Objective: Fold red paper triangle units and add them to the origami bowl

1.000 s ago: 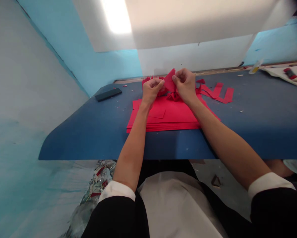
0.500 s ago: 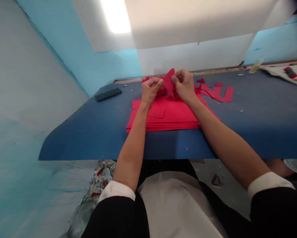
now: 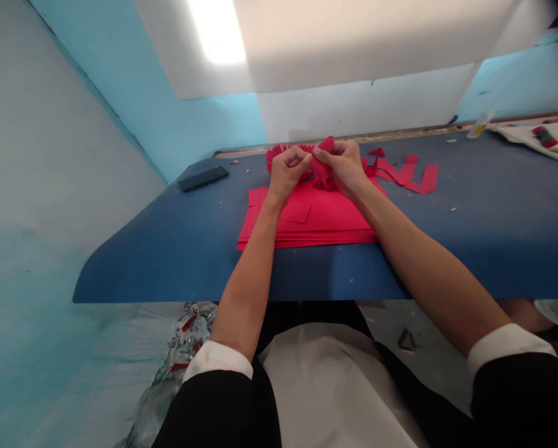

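Paper (image 3: 326,144) had dipped and showed narrower face than in earlier frame; right hand (image 3: 346,163) slightly lower, thumb nearer left hand (image 3: 288,167). Right hand: thumb and fingers closed on paper. Left hand: thumb and forefinger nearly together at left edge; could not tell if paper lay between. Paper held above stack (image 3: 339,214) on counter (image 3: 484,218). Judged light, thin, crisp; likely to crease under pressure, tear if pulled. Best hold: gentle fingertip pinch near edges.
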The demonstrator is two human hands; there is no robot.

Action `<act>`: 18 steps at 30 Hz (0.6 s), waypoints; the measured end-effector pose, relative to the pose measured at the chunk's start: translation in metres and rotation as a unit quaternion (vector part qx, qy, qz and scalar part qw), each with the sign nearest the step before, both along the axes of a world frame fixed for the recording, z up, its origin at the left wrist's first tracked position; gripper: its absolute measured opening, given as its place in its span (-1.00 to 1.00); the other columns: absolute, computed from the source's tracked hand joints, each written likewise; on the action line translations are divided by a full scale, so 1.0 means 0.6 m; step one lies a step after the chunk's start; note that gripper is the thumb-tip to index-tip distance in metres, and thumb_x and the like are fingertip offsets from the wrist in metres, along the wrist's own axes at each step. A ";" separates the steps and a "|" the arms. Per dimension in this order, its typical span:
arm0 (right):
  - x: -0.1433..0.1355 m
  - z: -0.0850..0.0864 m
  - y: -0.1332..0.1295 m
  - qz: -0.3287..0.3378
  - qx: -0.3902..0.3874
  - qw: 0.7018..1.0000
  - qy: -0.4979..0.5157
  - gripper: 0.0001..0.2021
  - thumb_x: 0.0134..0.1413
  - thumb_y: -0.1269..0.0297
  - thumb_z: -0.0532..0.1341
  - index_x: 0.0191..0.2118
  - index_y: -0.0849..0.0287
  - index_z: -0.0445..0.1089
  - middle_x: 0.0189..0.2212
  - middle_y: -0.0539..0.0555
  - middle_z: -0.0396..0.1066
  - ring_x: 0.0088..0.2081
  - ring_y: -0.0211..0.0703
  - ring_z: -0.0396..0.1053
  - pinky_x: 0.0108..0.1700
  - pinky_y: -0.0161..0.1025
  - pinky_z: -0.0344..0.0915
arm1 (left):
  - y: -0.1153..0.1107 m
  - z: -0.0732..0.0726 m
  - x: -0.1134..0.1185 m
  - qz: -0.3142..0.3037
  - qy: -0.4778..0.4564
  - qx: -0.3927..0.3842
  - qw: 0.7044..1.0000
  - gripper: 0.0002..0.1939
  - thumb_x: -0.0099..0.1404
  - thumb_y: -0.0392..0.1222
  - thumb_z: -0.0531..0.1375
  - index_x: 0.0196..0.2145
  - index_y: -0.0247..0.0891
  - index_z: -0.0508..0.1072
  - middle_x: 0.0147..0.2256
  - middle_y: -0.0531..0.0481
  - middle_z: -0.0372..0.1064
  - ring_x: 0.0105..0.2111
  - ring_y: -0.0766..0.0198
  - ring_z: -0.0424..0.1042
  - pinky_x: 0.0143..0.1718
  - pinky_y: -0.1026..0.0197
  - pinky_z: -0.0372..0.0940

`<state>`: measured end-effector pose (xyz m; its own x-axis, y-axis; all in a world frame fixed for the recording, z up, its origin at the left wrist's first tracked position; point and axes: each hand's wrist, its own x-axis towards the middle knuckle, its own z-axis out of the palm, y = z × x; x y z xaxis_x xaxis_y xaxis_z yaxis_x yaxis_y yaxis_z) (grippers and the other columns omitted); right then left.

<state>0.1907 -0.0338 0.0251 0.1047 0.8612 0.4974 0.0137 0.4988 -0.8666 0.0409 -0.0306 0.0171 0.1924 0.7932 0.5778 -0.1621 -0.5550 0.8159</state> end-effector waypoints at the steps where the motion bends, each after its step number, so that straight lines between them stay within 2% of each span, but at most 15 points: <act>1: -0.001 0.001 -0.004 -0.002 -0.004 1.000 0.002 -0.38 -0.25 -0.46 0.49 -0.47 0.00 0.38 -0.55 0.03 0.43 -0.36 0.03 0.48 -0.33 0.03 0.54 | -0.001 0.000 0.000 -0.009 0.000 0.014 1.000 -0.60 0.33 0.21 0.43 -0.47 -0.08 0.48 -0.47 0.03 0.42 -0.34 0.23 0.41 -0.20 0.05 0.34; 5: 0.001 0.002 -0.005 -0.002 0.003 1.000 0.015 -0.38 -0.31 -0.48 0.50 -0.51 0.00 0.41 -0.56 0.02 0.42 -0.43 -0.03 0.44 -0.34 0.02 0.54 | -0.001 -0.001 -0.001 -0.039 0.000 0.046 0.998 -0.55 0.26 0.30 0.44 -0.47 -0.08 0.48 -0.47 0.04 0.37 -0.40 0.27 0.30 -0.27 0.07 0.27; 9: 0.003 0.001 0.000 -0.004 0.014 0.999 0.033 -0.37 -0.42 -0.44 0.54 -0.55 0.03 0.42 -0.58 -0.01 0.39 -0.47 -0.12 0.38 -0.32 -0.01 0.50 | 0.003 -0.004 0.000 -0.033 0.024 0.038 0.998 -0.53 0.30 0.30 0.42 -0.47 -0.09 0.45 -0.48 0.06 0.37 -0.41 0.28 0.29 -0.27 0.07 0.26; 11: 0.004 0.001 0.001 -0.011 0.016 0.999 0.031 -0.38 -0.39 -0.41 0.55 -0.55 0.05 0.41 -0.57 0.00 0.39 -0.45 -0.12 0.38 -0.32 -0.03 0.48 | 0.004 -0.004 0.000 -0.025 0.035 0.030 0.999 -0.54 0.33 0.29 0.41 -0.47 -0.09 0.44 -0.48 0.06 0.38 -0.41 0.28 0.30 -0.24 0.07 0.29; 15: 0.008 0.000 0.005 -0.017 0.006 1.000 0.015 -0.39 -0.19 -0.44 0.46 -0.53 0.04 0.39 -0.58 0.02 0.36 -0.47 -0.11 0.37 -0.39 -0.07 0.41 | 0.004 -0.004 0.001 -0.045 0.036 0.046 0.997 -0.54 0.33 0.28 0.40 -0.48 -0.06 0.43 -0.50 0.05 0.38 -0.43 0.30 0.31 -0.27 0.08 0.32; 18: 0.012 -0.002 0.013 -0.002 0.015 0.999 0.051 -0.32 -0.33 -0.54 0.44 -0.60 0.04 0.35 -0.61 0.00 0.32 -0.56 -0.20 0.24 -0.48 -0.10 0.30 | 0.001 -0.001 0.004 -0.034 0.046 0.045 0.997 -0.58 0.39 0.18 0.39 -0.48 -0.09 0.43 -0.49 0.05 0.39 -0.44 0.29 0.34 -0.28 0.08 0.35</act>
